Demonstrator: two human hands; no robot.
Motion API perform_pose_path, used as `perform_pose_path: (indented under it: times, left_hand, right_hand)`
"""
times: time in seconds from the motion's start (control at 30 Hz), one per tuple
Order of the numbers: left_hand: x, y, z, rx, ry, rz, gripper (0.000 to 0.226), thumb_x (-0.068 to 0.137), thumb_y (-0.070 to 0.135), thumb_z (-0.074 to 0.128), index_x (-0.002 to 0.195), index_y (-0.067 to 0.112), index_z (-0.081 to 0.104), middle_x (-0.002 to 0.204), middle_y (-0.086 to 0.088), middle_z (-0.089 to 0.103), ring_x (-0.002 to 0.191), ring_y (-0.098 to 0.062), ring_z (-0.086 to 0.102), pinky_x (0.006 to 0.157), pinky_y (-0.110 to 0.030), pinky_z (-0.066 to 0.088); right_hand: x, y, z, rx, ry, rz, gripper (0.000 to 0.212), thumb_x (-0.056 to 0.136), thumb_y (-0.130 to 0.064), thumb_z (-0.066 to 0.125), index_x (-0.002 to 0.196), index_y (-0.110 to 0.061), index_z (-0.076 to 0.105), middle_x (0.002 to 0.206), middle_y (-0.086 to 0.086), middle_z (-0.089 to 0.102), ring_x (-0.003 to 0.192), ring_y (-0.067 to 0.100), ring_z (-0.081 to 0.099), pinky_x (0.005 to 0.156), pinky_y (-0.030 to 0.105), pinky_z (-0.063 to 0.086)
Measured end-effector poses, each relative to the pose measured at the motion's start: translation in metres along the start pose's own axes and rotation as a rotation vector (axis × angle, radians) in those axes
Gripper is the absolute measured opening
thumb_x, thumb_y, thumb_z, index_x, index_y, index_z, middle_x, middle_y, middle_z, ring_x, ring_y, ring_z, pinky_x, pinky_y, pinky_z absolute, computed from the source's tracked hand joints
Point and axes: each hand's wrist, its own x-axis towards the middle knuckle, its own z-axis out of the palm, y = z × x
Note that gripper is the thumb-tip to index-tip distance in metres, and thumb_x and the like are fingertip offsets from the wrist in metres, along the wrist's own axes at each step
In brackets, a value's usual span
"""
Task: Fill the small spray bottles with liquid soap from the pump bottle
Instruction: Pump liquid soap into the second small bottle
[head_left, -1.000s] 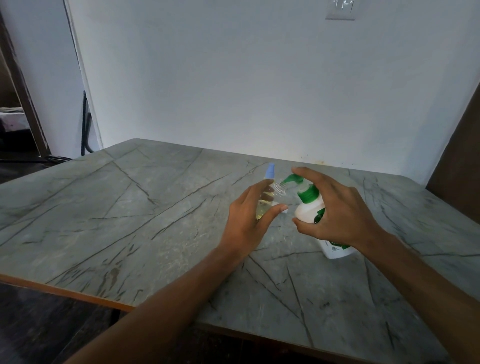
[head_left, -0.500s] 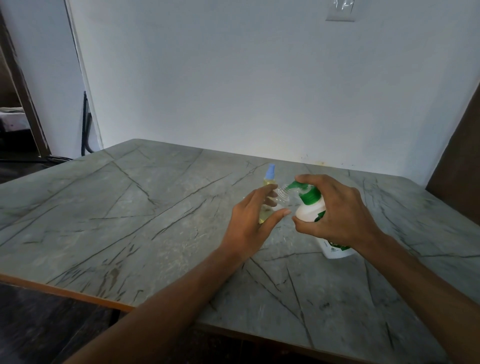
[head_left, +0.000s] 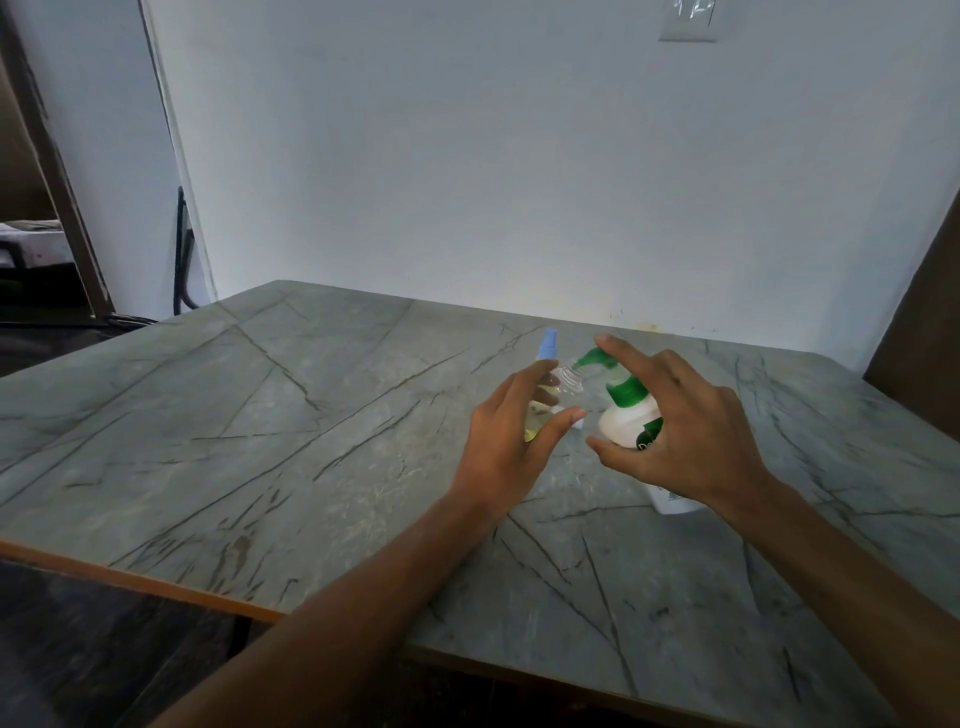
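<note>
White wall (head_left: 519, 156) fills the upper half of the view. Below it is a grey table (head_left: 260, 441), stone-patterned with dark veins and an orange strip along the near edge. A dark doorway (head_left: 31, 234) is at far left and a brown panel (head_left: 930, 312) at far right.

Both forearms reach in from the bottom and meet over the middle of the table.

Right hand (head_left: 691, 436): wrapped round the shoulder of the pump bottle (head_left: 623, 421), thumb underneath, forefinger stretched out along the top of the green pump head (head_left: 592, 358). The bottle is white with a green collar. It leans left, and its lower end shows below the wrist, at the table surface. The spout points down and left.

Left hand (head_left: 504, 441): fingers and thumb curled in a narrow hold round a small clear spray bottle (head_left: 570, 376). Its cap is off and its threaded neck is open. The neck sits right at the spout tip, touching or nearly so. Level of fill inside cannot be told.

A second small bottle, the blue-capped bottle (head_left: 548, 345), stands upright just behind the left fingers. Yellowish liquid shows in its lower part. Contact with the hand cannot be told.

Wall plate (head_left: 688, 21) sits at the top edge, pale.
</note>
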Motion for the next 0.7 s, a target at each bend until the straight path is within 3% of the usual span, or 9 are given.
perform_pose_path:
  times: [0.37, 0.53, 0.7]
  left_hand:
    - [0.0000, -0.0045, -0.0020, 0.022, 0.002, 0.004, 0.054, 0.087, 0.041, 0.066, 0.129, 0.010, 0.054, 0.112, -0.003, 0.066, 0.092, -0.004, 0.061, 0.079, -0.003, 0.044]
    - [-0.0018, -0.0068, 0.0000, 0.038, -0.019, 0.021, 0.053, 0.086, 0.035, 0.070, 0.128, 0.008, 0.055, 0.109, -0.003, 0.067, 0.090, -0.002, 0.060, 0.080, -0.003, 0.044]
    - [-0.0028, -0.0079, 0.0018, 0.038, -0.043, 0.031, 0.051, 0.086, 0.034, 0.070, 0.128, 0.009, 0.054, 0.111, -0.001, 0.066, 0.091, -0.004, 0.062, 0.081, -0.012, 0.048]
  right_hand:
    - [0.0054, 0.0004, 0.0034, 0.085, -0.092, 0.046, 0.095, 0.059, -0.048, 0.076, 0.143, -0.035, 0.034, 0.097, 0.003, 0.059, 0.071, 0.018, 0.054, 0.057, 0.032, 0.054]
    - [0.0059, -0.0009, 0.0020, 0.107, -0.096, 0.074, 0.088, 0.057, -0.048, 0.077, 0.135, -0.035, 0.039, 0.102, 0.004, 0.062, 0.075, 0.020, 0.059, 0.061, 0.031, 0.054]
    - [0.0068, -0.0007, 0.0015, 0.135, -0.077, 0.086, 0.079, 0.057, -0.053, 0.072, 0.128, -0.030, 0.047, 0.104, 0.003, 0.063, 0.077, 0.019, 0.060, 0.062, 0.029, 0.052]
